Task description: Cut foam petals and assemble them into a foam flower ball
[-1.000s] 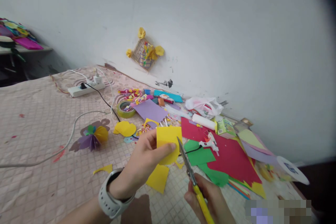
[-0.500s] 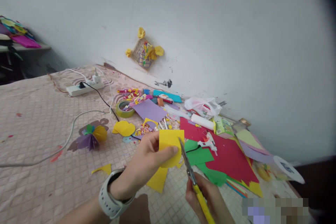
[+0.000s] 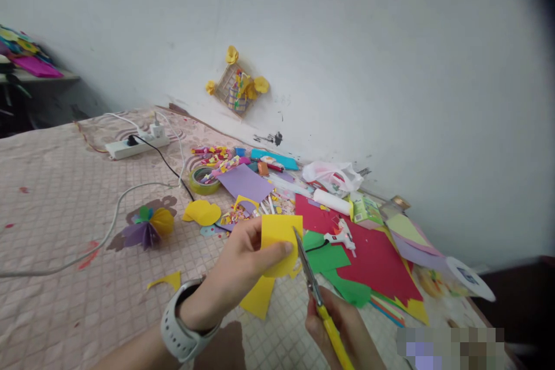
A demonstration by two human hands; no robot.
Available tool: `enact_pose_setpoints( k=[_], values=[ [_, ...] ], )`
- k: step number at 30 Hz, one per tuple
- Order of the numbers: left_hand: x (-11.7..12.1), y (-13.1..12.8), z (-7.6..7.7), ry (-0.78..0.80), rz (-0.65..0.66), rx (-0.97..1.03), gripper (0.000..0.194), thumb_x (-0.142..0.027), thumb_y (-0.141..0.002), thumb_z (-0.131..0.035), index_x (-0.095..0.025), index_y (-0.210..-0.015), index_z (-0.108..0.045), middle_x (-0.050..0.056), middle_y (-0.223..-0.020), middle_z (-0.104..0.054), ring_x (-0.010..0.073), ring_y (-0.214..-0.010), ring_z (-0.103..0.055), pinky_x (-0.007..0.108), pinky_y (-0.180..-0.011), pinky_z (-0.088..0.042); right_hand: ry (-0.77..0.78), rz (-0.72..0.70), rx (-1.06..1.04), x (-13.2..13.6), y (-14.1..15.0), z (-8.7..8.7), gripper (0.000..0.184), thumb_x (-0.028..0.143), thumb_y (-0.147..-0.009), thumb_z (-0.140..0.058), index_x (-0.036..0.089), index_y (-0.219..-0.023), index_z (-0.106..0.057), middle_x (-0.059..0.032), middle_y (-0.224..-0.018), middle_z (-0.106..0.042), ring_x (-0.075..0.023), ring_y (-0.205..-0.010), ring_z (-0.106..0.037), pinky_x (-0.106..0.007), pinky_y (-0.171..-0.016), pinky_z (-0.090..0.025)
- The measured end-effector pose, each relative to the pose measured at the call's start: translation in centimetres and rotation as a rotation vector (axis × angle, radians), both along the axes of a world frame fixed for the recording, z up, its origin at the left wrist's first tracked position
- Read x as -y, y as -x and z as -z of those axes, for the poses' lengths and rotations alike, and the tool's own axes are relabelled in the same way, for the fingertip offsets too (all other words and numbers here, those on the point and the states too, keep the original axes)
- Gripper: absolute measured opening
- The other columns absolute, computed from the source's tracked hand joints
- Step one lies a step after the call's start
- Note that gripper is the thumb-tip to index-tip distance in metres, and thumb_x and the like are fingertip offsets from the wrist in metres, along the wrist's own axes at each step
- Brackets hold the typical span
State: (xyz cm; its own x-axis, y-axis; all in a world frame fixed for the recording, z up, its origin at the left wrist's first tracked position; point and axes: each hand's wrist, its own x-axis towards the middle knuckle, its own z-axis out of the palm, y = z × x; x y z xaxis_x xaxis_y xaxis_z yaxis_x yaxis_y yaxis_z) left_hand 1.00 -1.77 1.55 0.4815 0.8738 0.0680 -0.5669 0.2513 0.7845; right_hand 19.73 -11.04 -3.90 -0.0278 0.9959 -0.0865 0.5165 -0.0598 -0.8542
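Between the thumb and fingers of my left hand (image 3: 247, 257) is a piece of yellow paper (image 3: 277, 231), square at the top and rounded along its lower edge. My right hand (image 3: 338, 324) grips the yellow handles of a pair of scissors (image 3: 310, 277). The blades point up and away, with their tips over the right edge of the yellow paper. Below the held piece, another yellow paper piece (image 3: 259, 299) lies on the table. A curved yellow scrap (image 3: 169, 281) rests left of my wrist. Several yellow rounded cutouts (image 3: 202, 212) lie farther back.
A purple-and-yellow paper flower (image 3: 150, 228) sits at left, near a cable and a white power strip (image 3: 137, 147). A roll of tape (image 3: 203, 181) and a purple sheet (image 3: 246, 182) are behind my hands. At right, a white glue gun (image 3: 341, 236) lies on red paper (image 3: 377, 263).
The whole view has shifted slightly, so things appear a little farther left. Both hands keep nearly the same pose, with the scissors still at the paper's right edge.
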Motion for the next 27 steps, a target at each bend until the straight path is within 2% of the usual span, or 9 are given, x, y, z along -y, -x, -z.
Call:
enact_pose_setpoints(
  k=[5, 8, 11, 14, 18, 23, 27],
  values=[
    [-0.1, 0.0, 0.0, -0.008, 0.016, -0.026, 0.013, -0.025, -0.073, -0.077, -0.016, -0.075, -0.068, -0.001, -0.065, -0.063, 0.0084, -0.052, -0.051, 0.019, -0.05, -0.041, 0.014, -0.026, -0.022, -0.2, -0.2, -0.9, 0.055, 0.076, -0.081, -0.048, 0.022, -0.071, -0.045, 0.0056, -0.061, -0.035, -0.0118, -0.054, -0.033, -0.023, -0.05, -0.026],
    [-0.1, 0.0, 0.2, -0.03, 0.028, -0.081, 0.015, -0.027, -0.073, -0.076, -0.015, -0.074, -0.066, -0.001, -0.065, -0.061, 0.0086, -0.053, -0.051, 0.019, -0.05, -0.039, -0.018, -0.092, 0.027, -0.1, -0.4, -2.1, 0.05, 0.072, -0.08, -0.053, 0.022, -0.076, -0.051, 0.0056, -0.06, -0.038, -0.0128, -0.054, -0.037, -0.023, -0.05, -0.03],
    [-0.1, 0.0, 0.2, -0.048, 0.066, -0.142, 0.016, -0.027, -0.072, -0.075, -0.016, -0.073, -0.064, -0.002, -0.063, -0.06, 0.0087, -0.052, -0.051, 0.019, -0.049, -0.037, -0.022, -0.093, 0.067, 0.1, -0.4, -2.9, 0.045, 0.068, -0.083, -0.052, 0.023, -0.083, -0.055, 0.0049, -0.061, -0.041, -0.014, -0.055, -0.041, -0.023, -0.051, -0.033],
    [-0.1, 0.0, 0.1, -0.055, 0.099, -0.177, 0.016, -0.027, -0.072, -0.075, -0.016, -0.074, -0.064, -0.002, -0.064, -0.06, 0.0094, -0.053, -0.052, 0.02, -0.05, -0.037, -0.023, -0.086, 0.06, 0.3, -0.4, -2.8, 0.046, 0.07, -0.084, -0.049, 0.024, -0.086, -0.056, 0.004, -0.061, -0.044, -0.0152, -0.055, -0.043, -0.024, -0.051, -0.034],
    [0.0, 0.0, 0.1, -0.057, 0.107, -0.175, 0.015, -0.026, -0.071, -0.074, -0.016, -0.074, -0.064, -0.002, -0.064, -0.06, 0.0095, -0.053, -0.052, 0.02, -0.049, -0.037, -0.005, -0.066, -0.008, 0.4, -0.6, -2.4, 0.052, 0.075, -0.082, -0.046, 0.024, -0.083, -0.055, 0.0054, -0.058, -0.039, -0.0131, -0.05, -0.037, -0.024, -0.046, -0.028],
    [0.0, -0.2, 0.4, -0.052, 0.145, -0.187, 0.014, -0.026, -0.072, -0.073, -0.017, -0.071, -0.063, -0.002, -0.062, -0.059, 0.0087, -0.051, -0.051, 0.019, -0.047, -0.035, -0.001, -0.105, 0.081, 0.4, -1.0, -3.1, 0.049, 0.071, -0.082, -0.053, 0.022, -0.087, -0.056, 0.0046, -0.062, -0.042, -0.0125, -0.053, -0.039, -0.023, -0.048, -0.029],
    [-0.1, -0.3, 0.5, -0.051, 0.164, -0.181, 0.014, -0.025, -0.071, -0.074, -0.016, -0.07, -0.064, -0.002, -0.061, -0.06, 0.0086, -0.051, -0.051, 0.019, -0.048, -0.036, 0.018, -0.051, 0.029, 0.5, -0.9, -2.5, 0.057, 0.079, -0.078, -0.047, 0.023, -0.082, -0.054, 0.0066, -0.058, -0.035, -0.0106, -0.048, -0.03, -0.023, -0.044, -0.021]
  ],
)
